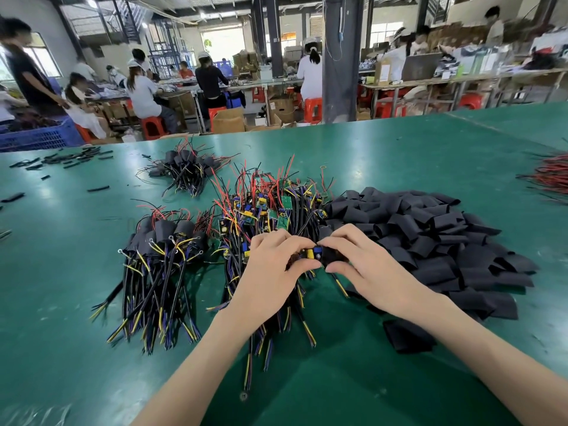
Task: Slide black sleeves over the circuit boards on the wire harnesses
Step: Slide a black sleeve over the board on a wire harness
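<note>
Pinching circuit board (310,253), left hand (270,269) fingers curled; right hand (365,265) gripping black sleeve (333,256) against it.

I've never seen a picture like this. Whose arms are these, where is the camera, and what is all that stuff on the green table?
There is no machine here. These are a person's two bare arms, and the single picture comes from a camera worn on their head, looking forward and down.

The left hand grips a small circuit board on a wire harness. The right hand pinches a black sleeve at the board's end, apparently to slide it on.

On the green table lie a heap of loose black sleeves on the right, a pile of bare harnesses in the middle, and a bundle of sleeved harnesses on the left. A second bundle lies farther back. Other workers sit at benches behind.
</note>
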